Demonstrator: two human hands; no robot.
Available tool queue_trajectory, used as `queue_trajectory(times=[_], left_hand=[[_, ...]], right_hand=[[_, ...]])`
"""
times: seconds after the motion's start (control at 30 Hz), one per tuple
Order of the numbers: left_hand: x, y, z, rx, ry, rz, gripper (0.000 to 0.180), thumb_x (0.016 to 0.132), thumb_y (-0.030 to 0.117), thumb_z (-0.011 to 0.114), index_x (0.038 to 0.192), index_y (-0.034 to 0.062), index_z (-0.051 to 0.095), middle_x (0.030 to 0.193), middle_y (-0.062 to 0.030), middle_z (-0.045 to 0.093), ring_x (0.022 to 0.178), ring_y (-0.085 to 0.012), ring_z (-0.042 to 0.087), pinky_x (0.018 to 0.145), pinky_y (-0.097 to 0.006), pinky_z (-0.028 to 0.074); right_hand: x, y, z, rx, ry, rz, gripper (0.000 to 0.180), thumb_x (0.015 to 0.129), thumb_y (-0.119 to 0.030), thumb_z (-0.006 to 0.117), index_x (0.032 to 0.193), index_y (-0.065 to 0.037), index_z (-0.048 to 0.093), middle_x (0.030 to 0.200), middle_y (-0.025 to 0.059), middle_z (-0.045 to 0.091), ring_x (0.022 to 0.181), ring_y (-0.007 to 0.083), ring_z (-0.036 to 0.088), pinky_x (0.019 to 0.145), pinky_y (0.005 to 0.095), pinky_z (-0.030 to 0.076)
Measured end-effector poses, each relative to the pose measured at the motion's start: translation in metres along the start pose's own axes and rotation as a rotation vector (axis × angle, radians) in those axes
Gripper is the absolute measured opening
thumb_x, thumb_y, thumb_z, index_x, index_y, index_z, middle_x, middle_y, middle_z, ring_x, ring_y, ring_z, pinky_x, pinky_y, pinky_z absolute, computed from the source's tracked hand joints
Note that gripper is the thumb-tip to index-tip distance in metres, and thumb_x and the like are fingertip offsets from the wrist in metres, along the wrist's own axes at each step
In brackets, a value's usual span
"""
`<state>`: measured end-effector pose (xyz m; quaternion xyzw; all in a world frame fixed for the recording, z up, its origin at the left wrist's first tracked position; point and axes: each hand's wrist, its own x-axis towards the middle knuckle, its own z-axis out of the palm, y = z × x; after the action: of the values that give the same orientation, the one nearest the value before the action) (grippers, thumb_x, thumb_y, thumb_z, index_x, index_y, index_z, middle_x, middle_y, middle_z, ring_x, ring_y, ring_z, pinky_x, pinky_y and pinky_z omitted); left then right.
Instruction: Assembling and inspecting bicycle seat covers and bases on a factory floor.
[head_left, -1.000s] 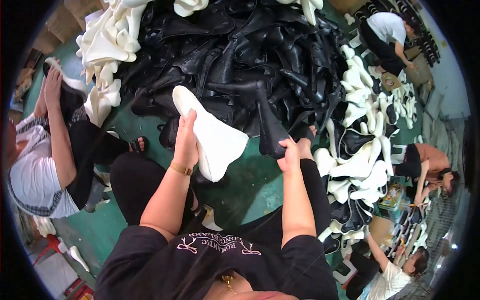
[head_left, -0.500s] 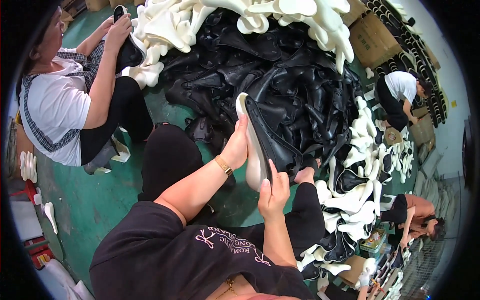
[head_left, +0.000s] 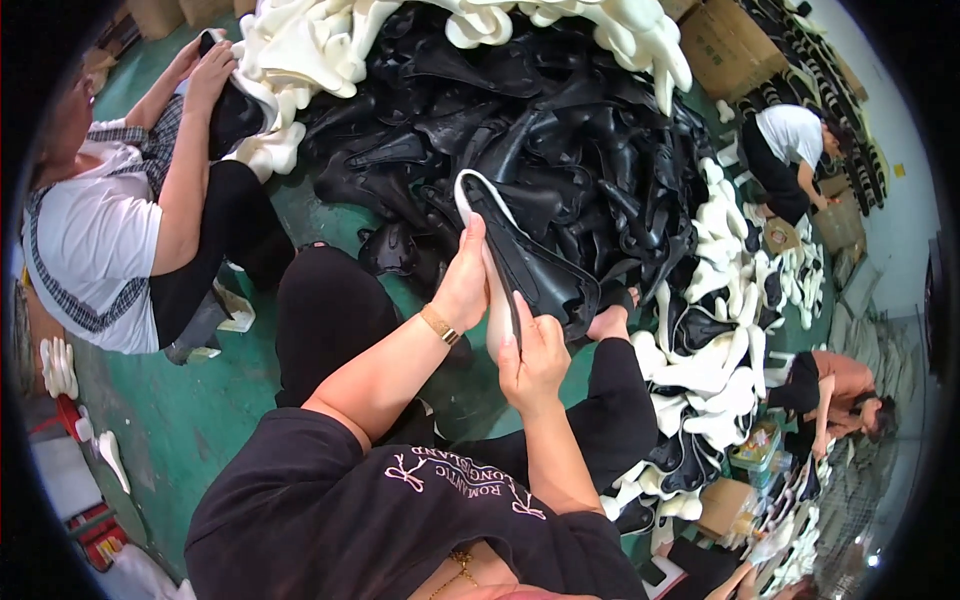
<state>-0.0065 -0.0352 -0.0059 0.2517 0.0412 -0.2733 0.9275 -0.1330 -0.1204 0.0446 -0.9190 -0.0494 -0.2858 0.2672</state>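
A bicycle saddle (head_left: 545, 272), with a black shell on a white foam pad, is held up in front of me, its narrow nose pointing away. My left hand (head_left: 466, 282) is closed along the white foam side near the nose, fingers mostly hidden behind it. My right hand (head_left: 534, 362) grips the near edge of the wide end, thumb and index finger at the seam between foam and shell. Beyond the saddle lies a large heap of black saddle shells (head_left: 410, 175).
White foam saddle pads (head_left: 305, 55) pile up behind the shells, and more pads (head_left: 715, 385) run down the right. A co-worker (head_left: 100, 245) sits at left holding a saddle; other people work at right. Cardboard boxes (head_left: 730, 50) stand at the back right. The floor (head_left: 190, 420) is green.
The saddle and both hands have shifted slightly left and turned a little, so less of the white foam side shows. Both hands keep hold. The whole view has also shifted slightly.
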Motion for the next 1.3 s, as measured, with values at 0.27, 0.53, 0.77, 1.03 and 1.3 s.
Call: queue_trajectory(times=[0.27, 0.53, 0.77, 1.03, 1.3], left_hand=[[-0.012, 0.009, 0.026, 0.121, 0.038, 0.097, 0.030, 0.086, 0.008, 0.068, 0.108, 0.0091, 0.048, 0.097, -0.0042, 0.059, 0.085, -0.0164, 0.062, 0.075, -0.033, 0.054], [-0.010, 0.007, 0.018, 0.152, 0.020, 0.000, 0.030, 0.083, -0.002, 0.058, 0.111, 0.0061, 0.052, 0.105, -0.0113, 0.062, 0.091, -0.0262, 0.065, 0.080, -0.039, 0.057], [0.000, 0.012, 0.003, 0.110, 0.119, 0.000, 0.037, 0.080, -0.006, 0.057, 0.114, 0.0022, 0.049, 0.104, -0.0147, 0.061, 0.094, -0.0292, 0.065, 0.082, -0.042, 0.058], [-0.002, 0.014, 0.013, 0.161, 0.082, 0.091, 0.029, 0.082, -0.003, 0.059, 0.110, 0.0031, 0.054, 0.102, -0.0124, 0.064, 0.092, -0.0272, 0.066, 0.083, -0.039, 0.056], [0.009, 0.023, 0.000, 0.036, -0.006, -0.015, 0.030, 0.089, 0.011, 0.057, 0.119, 0.0043, 0.053, 0.115, -0.0139, 0.062, 0.104, -0.0269, 0.061, 0.101, -0.043, 0.043]], right_hand=[[0.002, -0.001, 0.012, -0.033, -0.001, -0.038, 0.042, 0.082, -0.021, 0.063, 0.119, 0.000, 0.061, 0.077, 0.0066, 0.048, 0.068, 0.0244, 0.052, 0.059, 0.0347, 0.045], [-0.005, 0.004, 0.011, -0.026, 0.005, -0.026, 0.044, 0.081, -0.023, 0.063, 0.118, -0.001, 0.062, 0.075, 0.0063, 0.047, 0.065, 0.0239, 0.050, 0.058, 0.0339, 0.044], [-0.008, 0.051, -0.013, 0.184, 0.404, 0.279, 0.036, 0.085, -0.015, 0.059, 0.119, -0.002, 0.058, 0.105, 0.0077, 0.058, 0.093, 0.0201, 0.054, 0.084, 0.0319, 0.044], [-0.021, 0.051, 0.012, 1.370, 0.073, 1.016, 0.044, 0.091, -0.018, 0.063, 0.126, 0.004, 0.049, 0.122, 0.0107, 0.059, 0.107, 0.0179, 0.059, 0.092, 0.0310, 0.047], [-0.044, 0.061, 0.019, 1.379, 0.095, 0.928, 0.043, 0.090, -0.019, 0.065, 0.124, 0.005, 0.052, 0.116, 0.0085, 0.062, 0.103, 0.0163, 0.059, 0.095, 0.0302, 0.045]])
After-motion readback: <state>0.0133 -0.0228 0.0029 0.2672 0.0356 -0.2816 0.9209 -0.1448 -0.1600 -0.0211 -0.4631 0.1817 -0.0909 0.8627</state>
